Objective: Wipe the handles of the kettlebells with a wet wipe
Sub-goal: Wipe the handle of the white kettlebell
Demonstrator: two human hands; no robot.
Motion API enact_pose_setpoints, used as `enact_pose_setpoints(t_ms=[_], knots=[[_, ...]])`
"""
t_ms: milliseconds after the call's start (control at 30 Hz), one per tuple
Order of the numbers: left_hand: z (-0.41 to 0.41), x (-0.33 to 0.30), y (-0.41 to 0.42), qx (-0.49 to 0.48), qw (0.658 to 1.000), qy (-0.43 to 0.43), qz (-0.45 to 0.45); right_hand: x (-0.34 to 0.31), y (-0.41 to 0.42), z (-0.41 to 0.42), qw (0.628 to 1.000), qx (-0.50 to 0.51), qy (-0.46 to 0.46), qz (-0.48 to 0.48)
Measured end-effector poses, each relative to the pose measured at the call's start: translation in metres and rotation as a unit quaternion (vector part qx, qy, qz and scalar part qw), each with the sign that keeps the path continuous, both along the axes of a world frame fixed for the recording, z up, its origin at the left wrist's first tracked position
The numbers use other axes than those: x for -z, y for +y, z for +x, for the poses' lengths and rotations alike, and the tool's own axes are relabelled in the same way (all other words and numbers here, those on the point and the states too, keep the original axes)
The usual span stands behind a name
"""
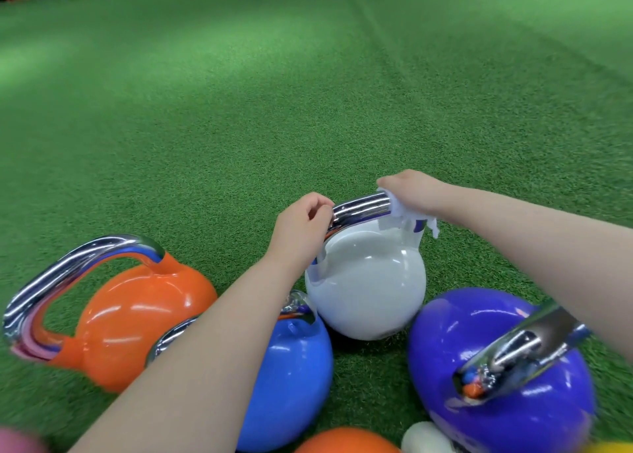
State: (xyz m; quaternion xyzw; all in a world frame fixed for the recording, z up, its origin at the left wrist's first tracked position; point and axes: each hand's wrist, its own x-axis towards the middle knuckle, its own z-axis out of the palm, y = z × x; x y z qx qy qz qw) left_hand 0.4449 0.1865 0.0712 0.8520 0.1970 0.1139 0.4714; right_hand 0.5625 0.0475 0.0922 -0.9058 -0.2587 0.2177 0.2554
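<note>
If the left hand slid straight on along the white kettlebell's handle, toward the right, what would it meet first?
Probably the wet wipe that the right hand holds wrapped on the chrome handle; bare handle lies between it and the left hand.

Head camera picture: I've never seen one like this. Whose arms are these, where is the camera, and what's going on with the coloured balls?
The camera sits on a person's head, looking down at their own bare arms. The balls are kettlebells standing on green turf: an orange kettlebell, a blue kettlebell, a purple kettlebell and a white kettlebell. The left hand grips the white one's chrome handle at one end. The right hand presses a wet wipe onto its other end.
</note>
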Motion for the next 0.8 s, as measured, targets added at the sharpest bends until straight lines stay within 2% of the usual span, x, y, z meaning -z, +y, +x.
enact_pose_setpoints(t_ms=[133, 200, 267, 367, 467, 567, 667, 800], knots=[[-0.001, 0.001, -0.001, 0.001, 1.0, -0.009, 0.002, -0.003, 0.02, -0.022, 0.978, -0.089, -0.18, -0.052], [-0.001, 0.001, -0.001, -0.003, 1.0, -0.011, 0.0, -0.002, 0.021, -0.025, 0.965, -0.121, -0.223, -0.069], [-0.001, 0.0, -0.002, -0.004, 1.0, -0.008, 0.001, -0.001, 0.017, -0.018, 0.978, -0.111, -0.168, -0.048], [-0.002, -0.001, -0.003, -0.004, 1.0, -0.002, 0.002, 0.006, 0.004, -0.003, 0.999, 0.012, -0.003, 0.051], [-0.001, 0.0, -0.003, -0.002, 1.0, 0.001, -0.002, 0.021, -0.012, 0.008, 0.982, 0.098, 0.127, 0.1], [-0.002, 0.001, -0.002, -0.005, 1.0, 0.0, -0.01, 0.029, -0.017, 0.011, 0.945, 0.146, 0.224, 0.187], [-0.001, 0.001, -0.002, -0.008, 1.0, 0.0, -0.012, 0.033, -0.017, 0.015, 0.917, 0.17, 0.275, 0.234], [-0.001, 0.0, -0.002, -0.005, 1.0, 0.001, -0.005, 0.041, -0.023, 0.019, 0.944, 0.139, 0.238, 0.18]])
